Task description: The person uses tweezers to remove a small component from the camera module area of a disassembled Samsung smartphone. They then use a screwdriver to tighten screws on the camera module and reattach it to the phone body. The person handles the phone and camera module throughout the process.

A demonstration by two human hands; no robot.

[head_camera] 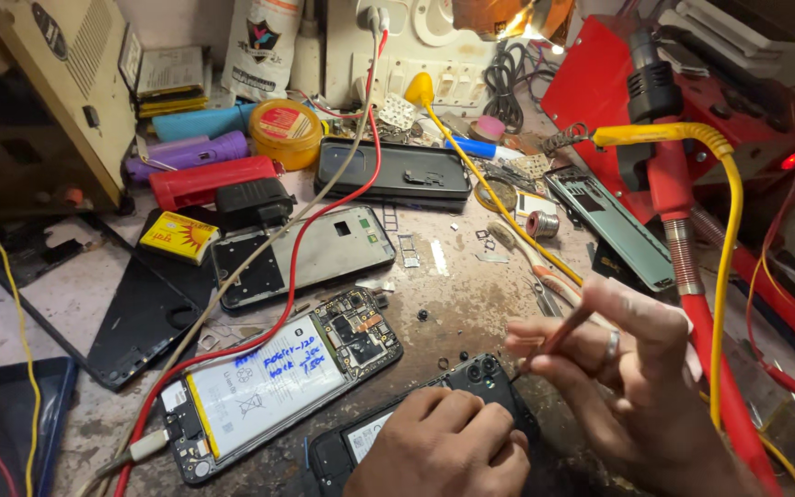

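My left hand [443, 446] rests with curled fingers on a dark opened phone [489, 377] at the bottom centre, pressing it to the bench. My right hand [618, 368], with a ring on one finger, pinches a thin reddish-brown tool [565, 329] whose tip points down at the phone's camera corner. To the left lies another opened phone [278, 382] with a white battery and bare circuit board; red and grey wires [296, 267] run to it.
A grey phone frame [324, 253], a black phone case [393, 170], a yellow jar [285, 132], a dark glass panel [131, 322] and small screws litter the worn bench. A red station [692, 110] with yellow cable [729, 230] stands right; a beige box [57, 92] stands left.
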